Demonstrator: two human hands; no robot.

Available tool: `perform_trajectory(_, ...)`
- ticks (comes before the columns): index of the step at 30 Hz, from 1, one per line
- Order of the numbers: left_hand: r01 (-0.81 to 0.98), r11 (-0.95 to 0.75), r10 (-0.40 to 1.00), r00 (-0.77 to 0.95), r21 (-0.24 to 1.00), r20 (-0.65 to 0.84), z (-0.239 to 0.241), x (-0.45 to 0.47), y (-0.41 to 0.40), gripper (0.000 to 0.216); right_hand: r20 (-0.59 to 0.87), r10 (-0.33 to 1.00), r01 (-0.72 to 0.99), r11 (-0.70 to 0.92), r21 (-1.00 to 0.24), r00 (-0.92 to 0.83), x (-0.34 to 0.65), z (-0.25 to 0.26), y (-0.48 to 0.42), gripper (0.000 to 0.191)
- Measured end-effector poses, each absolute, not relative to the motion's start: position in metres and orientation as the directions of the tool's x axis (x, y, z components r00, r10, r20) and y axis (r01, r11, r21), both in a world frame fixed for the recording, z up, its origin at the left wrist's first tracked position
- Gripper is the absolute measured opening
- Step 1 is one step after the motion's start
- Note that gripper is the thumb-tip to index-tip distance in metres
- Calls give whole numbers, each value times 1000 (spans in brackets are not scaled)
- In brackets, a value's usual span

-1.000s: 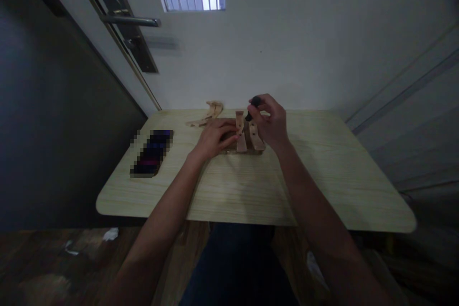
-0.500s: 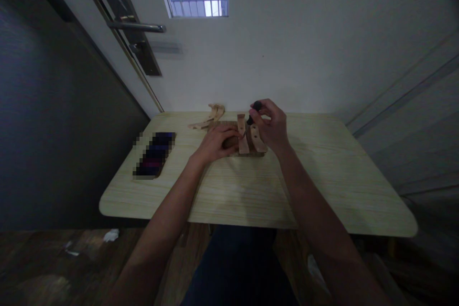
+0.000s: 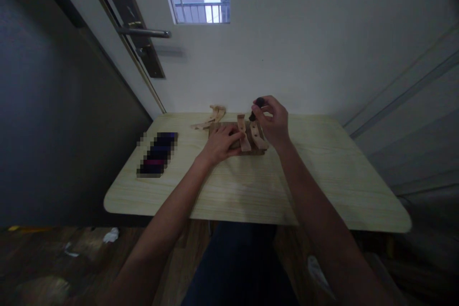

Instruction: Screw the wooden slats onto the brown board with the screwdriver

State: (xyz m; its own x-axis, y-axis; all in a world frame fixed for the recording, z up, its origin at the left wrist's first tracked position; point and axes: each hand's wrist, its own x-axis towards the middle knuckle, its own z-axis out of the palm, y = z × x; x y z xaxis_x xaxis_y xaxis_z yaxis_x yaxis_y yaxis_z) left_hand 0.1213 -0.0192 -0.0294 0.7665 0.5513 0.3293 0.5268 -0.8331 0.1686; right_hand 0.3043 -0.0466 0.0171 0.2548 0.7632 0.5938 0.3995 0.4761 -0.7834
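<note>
A brown wooden board (image 3: 233, 125) lies on the table with two pale curved wooden pieces across it. My left hand (image 3: 220, 143) rests over the board's left part, thumb along the near edge. Its index fingertip touches the left curved piece (image 3: 241, 126), which has a hole in it. The right curved piece (image 3: 256, 136), with holes too, sits beside it under my right hand (image 3: 275, 122). That hand is closed round the black handle of a screwdriver (image 3: 256, 109), held tilted above the board. I cannot make out its shaft clearly.
More curved wooden pieces (image 3: 215, 115) lie behind the board at the left. A dark, pixelated phone-like object (image 3: 158, 155) lies on the table's left side (image 3: 125, 196). A door (image 3: 304, 48) with a metal handle (image 3: 145, 32) stands just behind the table.
My right hand and the screwdriver have risen slightly, away from the left curved piece. My left index finger has shifted onto that piece. The camera view has moved slightly.
</note>
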Motion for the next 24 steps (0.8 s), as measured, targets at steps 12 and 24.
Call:
perform_trajectory(12,447,-861,508,769,241,388,-25,119,-20,37,608,772,389,511,-767,186,303,18,-46,27)
perform_trajectory(24,488,-820,572,698,300,430,-34,106,-23,31,536,841,376,476,-795,69,297,14,-45,20)
